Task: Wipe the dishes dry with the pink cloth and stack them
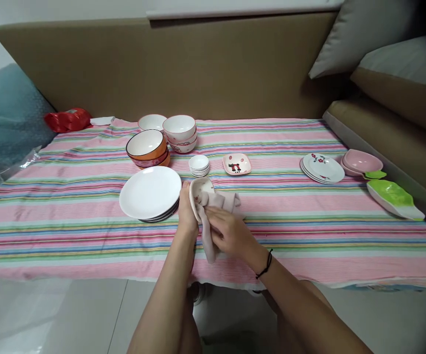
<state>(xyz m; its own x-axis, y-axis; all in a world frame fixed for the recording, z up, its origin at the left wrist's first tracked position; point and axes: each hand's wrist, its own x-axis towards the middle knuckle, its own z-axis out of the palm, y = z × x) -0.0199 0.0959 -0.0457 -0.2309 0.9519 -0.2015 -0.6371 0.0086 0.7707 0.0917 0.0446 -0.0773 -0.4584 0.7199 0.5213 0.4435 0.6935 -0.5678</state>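
My left hand (pixel 187 210) grips a small whitish dish (pixel 202 186) by its left side, tilted up above the striped cloth. Pressed against the dish's inner face is a pale cleaning cloth (pixel 220 200), with my right hand (pixel 231 231) closed on it. One end of this cloth hangs down between my wrists. Just beyond lies a square pink-rimmed dish (pixel 237 164) with a cat picture. A short stack of tiny white dishes (pixel 199 164) sits to its left. Close to my left hand is a stack of large white plates (pixel 150 192).
Stacked bowls (pixel 146 145) stand at the back left, beside more white bowls (pixel 179 128). Flowered plates (pixel 322 168), pink bowls (pixel 363 161) and a green leaf-shaped dish (pixel 393 194) lie at the right. A red bundle (pixel 68 120) rests far left. Cushions (pixel 367 34) lean at the back right.
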